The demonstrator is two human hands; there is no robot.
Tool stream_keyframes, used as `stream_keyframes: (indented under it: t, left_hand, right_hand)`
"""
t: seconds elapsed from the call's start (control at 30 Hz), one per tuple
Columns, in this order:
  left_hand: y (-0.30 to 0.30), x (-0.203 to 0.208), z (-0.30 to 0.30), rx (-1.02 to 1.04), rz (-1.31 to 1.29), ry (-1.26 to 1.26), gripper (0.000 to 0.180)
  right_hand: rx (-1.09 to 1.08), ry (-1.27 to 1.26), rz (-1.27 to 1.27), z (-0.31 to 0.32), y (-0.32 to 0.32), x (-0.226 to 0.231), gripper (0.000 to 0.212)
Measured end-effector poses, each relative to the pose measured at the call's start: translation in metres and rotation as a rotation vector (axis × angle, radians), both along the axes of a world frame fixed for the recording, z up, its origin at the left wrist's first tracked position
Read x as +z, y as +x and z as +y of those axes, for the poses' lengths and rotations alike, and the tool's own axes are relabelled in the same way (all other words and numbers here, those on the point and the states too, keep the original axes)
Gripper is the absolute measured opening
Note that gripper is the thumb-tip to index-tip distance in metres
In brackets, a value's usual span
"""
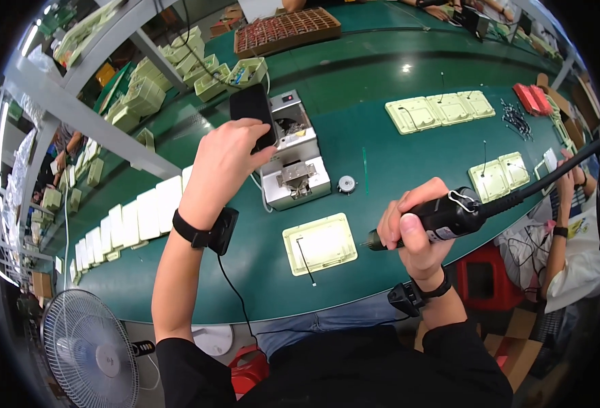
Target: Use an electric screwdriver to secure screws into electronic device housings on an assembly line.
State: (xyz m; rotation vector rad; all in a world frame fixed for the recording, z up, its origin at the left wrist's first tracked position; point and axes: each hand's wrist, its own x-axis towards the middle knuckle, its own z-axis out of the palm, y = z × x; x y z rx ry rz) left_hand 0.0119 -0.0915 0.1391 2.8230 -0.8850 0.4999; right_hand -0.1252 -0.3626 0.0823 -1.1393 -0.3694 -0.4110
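Note:
My right hand [419, 228] is wrapped around a black electric screwdriver [453, 216], its tip pointing left over the bench. Below and left of that tip lies a pale green plastic housing [320, 245], open side up, with a thin black cable [305, 255] across it. My left hand [235, 146] reaches to a white and grey screw feeder [296, 183]. Its fingers curl over a black flat panel [251, 109] at the feeder's upper left; part of the panel is hidden behind the hand. A small round metal part [347, 184] sits right of the feeder.
Pale green housings [439, 112] with cables stand at the back right, near loose screws or small dark parts [515, 121]. Stacked white covers [136, 217] line the left. A metal post [103, 115] and a fan [89, 353] flank that side. A co-worker's hand [566, 178] works at right.

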Motion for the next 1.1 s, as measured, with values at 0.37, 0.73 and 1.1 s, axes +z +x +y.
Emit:
stream_keyframes:
  t: [0.37,0.73,1.1]
  left_hand:
    - [-0.016,-0.022,-0.004,0.081,-0.114,-0.048,0.03]
    - [-0.013,-0.047,0.011,0.003,-0.263,-0.188,0.031]
    - [-0.003,-0.058,0.023,-0.015,-0.215,-0.156,0.037]
  right_hand:
    - [0.128,-0.01,-0.123,0.039,0.016,0.026,0.024]
    - [0.045,-0.171,-0.24,0.064,0.037,0.05,0.023]
    - [0.019,-0.165,-0.209,0.075,0.049,0.051,0.019]
